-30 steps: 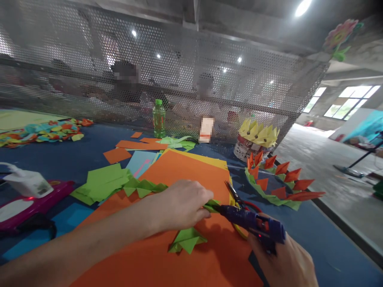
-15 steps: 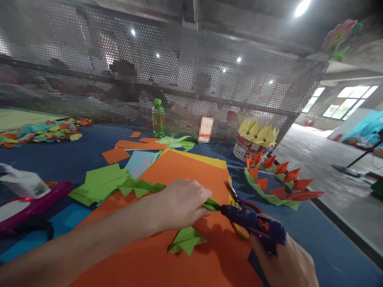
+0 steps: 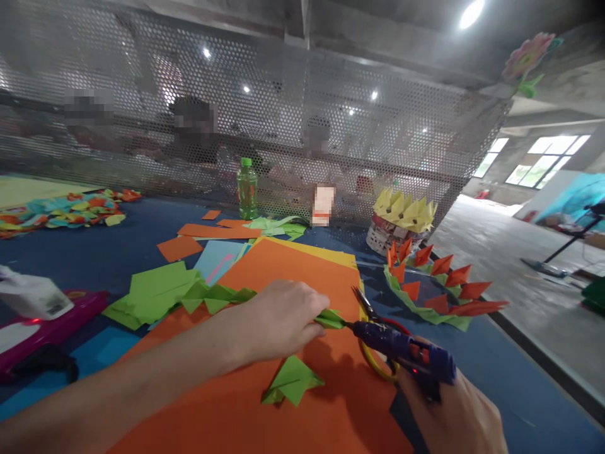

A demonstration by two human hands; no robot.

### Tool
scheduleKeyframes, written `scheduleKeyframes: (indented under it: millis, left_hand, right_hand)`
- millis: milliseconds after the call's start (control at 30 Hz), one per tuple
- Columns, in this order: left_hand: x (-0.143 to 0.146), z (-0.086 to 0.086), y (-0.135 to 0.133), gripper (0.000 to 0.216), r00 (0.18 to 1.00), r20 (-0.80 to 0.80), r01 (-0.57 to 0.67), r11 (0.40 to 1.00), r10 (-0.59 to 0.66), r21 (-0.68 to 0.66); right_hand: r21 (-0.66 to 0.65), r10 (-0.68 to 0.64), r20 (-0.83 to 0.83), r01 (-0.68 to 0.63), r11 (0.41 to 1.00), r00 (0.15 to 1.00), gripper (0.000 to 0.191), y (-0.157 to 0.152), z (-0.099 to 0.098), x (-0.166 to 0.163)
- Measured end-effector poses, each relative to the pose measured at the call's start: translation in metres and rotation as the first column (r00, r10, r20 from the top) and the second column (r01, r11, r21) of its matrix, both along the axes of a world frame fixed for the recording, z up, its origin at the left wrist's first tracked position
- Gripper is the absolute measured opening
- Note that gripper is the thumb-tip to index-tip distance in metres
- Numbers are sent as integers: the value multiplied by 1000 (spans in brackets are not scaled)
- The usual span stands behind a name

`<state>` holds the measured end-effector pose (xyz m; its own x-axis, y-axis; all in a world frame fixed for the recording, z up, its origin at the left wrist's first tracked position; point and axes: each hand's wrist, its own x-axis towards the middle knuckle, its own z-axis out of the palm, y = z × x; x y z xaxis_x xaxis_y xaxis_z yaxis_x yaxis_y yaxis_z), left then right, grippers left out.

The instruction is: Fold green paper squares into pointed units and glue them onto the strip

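Note:
My left hand (image 3: pixel 288 318) is closed on a chain of folded green paper (image 3: pixel 217 296), whose free end pokes out past the fingertips. In my right hand (image 3: pixel 456 410) is a blue hot glue gun (image 3: pixel 401 347), its nozzle at the tip of that green end. Scissors (image 3: pixel 378 359) with red and yellow handles lie just behind the gun, partly hidden by it. A loose folded green paper piece (image 3: pixel 293 380) rests below my left hand on the orange paper sheet (image 3: pixel 227 410).
A ring of green and orange folded paper (image 3: pixel 437 302) and a yellow-pointed paper crown (image 3: pixel 401 217) stand at right. A green bottle (image 3: pixel 247 189) is by the perforated metal screen (image 3: pixel 283 82). Left lie a magenta device (image 3: pixel 85 309), paper scraps (image 3: pixel 75 211) and green sheets (image 3: pixel 155 287).
The glue gun has shifted slightly right and down, and a little more green paper shows between my left fingertips and its nozzle. The whole view has drifted slightly left.

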<state>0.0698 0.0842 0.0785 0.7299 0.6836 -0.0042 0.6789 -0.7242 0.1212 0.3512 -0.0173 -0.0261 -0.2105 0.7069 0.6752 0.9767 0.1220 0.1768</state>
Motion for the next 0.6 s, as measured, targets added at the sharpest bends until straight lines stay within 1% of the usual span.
scheduleKeyframes:
  millis: [133, 400, 533, 600]
  left_hand:
    - [-1, 2, 0, 18, 1000, -1, -11, 1000, 12, 10]
    - [-1, 0, 1, 17, 1000, 6, -10, 1000, 10, 11]
    - [-2, -1, 3, 17, 999, 33, -14, 1000, 14, 7]
    - [-3, -2, 4, 17, 999, 52, -11, 1000, 11, 4]
  right_hand:
    - [-2, -9, -25, 9, 1000, 1000, 29, -1, 0, 0]
    - [56, -3, 72, -1, 998, 997, 35, 1, 5, -5]
    - [34, -59, 41, 58, 998, 997, 29, -3, 1, 1]
    - [22, -102, -17, 103, 994, 995, 31, -8, -3, 6]
